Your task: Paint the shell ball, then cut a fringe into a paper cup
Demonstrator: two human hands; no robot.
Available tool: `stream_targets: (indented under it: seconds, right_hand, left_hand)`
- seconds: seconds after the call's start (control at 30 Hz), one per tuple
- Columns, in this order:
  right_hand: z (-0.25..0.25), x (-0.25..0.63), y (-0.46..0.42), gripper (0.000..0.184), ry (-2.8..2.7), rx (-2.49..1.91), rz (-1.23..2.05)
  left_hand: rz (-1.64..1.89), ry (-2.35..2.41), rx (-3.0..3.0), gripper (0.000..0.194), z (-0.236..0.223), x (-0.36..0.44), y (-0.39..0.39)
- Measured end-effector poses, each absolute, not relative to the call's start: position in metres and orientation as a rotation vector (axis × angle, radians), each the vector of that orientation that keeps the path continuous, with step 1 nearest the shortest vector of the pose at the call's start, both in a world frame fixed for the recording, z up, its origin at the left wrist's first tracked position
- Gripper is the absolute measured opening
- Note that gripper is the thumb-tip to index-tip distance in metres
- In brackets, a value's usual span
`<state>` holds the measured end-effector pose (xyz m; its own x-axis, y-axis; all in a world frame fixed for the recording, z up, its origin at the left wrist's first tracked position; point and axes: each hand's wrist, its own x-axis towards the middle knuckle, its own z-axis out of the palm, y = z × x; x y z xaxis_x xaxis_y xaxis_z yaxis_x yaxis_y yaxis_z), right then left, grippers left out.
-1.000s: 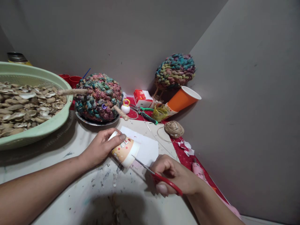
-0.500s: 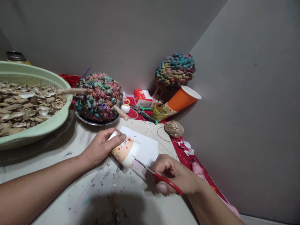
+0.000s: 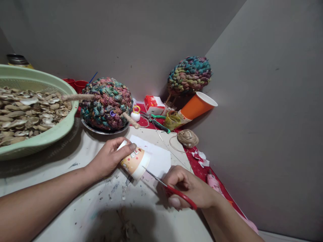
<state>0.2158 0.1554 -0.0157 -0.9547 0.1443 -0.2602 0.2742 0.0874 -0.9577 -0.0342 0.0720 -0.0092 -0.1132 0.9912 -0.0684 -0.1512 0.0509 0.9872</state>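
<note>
The left hand [image 3: 109, 156] is closed about the cup [image 3: 135, 162], thumb on top, over the tabletop [image 3: 75, 203] at the left edge of the paper [image 3: 160, 158]. The cup lies tilted, its long axis slanting from upper left down to lower right, one white-banded end toward the right hand [image 3: 188, 188]. That hand curls around the red-handled scissors [image 3: 152, 175], their blades pointing up-left to the cup's white band.

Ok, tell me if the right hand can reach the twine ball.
Likely yes: nothing tall stands between the right hand and the twine ball, though red-handled scissors occupy that hand.
</note>
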Motion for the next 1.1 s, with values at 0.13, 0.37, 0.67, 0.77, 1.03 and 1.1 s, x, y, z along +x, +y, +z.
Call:
stream_targets:
  seconds: [0.13, 0.37, 0.67, 0.77, 1.03, 1.1]
  right_hand:
    - [-0.0159, 0.2152, 0.1547, 0.064, 2.247, 0.516, -2.068]
    - [-0.0148, 0.2149, 0.1546, 0.065, 2.235, 0.548, -2.097]
    - [-0.0151, 0.2158, 0.1547, 0.062, 2.223, 0.563, -2.126]
    - [-0.0150, 0.2161, 0.1552, 0.062, 2.216, 0.565, -2.117]
    - [-0.0124, 0.2128, 0.1536, 0.063, 2.219, 0.574, -2.129]
    - [-0.0125, 0.2131, 0.1532, 0.062, 2.222, 0.574, -2.131]
  left_hand:
    - [1.322, 1.198, 0.998, 0.031, -0.0107, -0.0344, 0.0727]
    - [1.323, 1.206, 0.974, 0.031, -0.0084, -0.0335, 0.0729]
    - [1.309, 1.209, 1.001, 0.030, -0.0102, -0.0341, 0.0734]
    - [1.304, 1.213, 0.993, 0.031, -0.0087, -0.0334, 0.0735]
    - [1.306, 1.216, 0.994, 0.033, -0.0092, -0.0333, 0.0738]
    - [1.308, 1.218, 0.998, 0.033, -0.0097, -0.0337, 0.0739]
